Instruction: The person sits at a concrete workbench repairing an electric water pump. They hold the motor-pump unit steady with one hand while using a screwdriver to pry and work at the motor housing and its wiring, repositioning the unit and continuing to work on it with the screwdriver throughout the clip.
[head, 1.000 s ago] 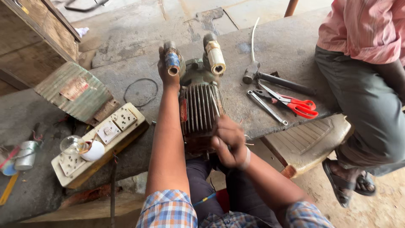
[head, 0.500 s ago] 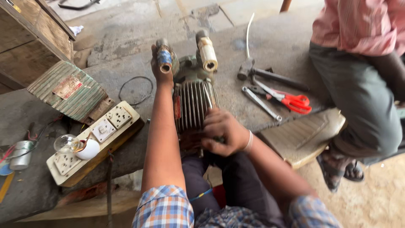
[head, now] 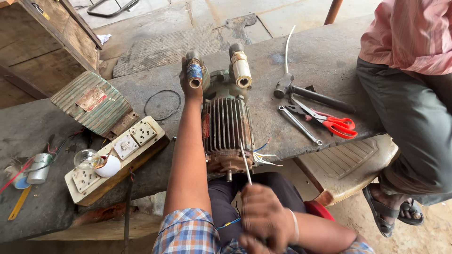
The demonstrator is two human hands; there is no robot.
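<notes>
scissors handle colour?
Red handles on the scissors, lying on the slab beside the hammer; head view shows it.

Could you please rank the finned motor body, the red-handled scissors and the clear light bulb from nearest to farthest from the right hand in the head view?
From the right hand:
1. Finned motor body, just ahead, above the hand.
2. Red-handled scissors, on the slab to the right.
3. Clear light bulb, on the switchboard at far left.
</notes>
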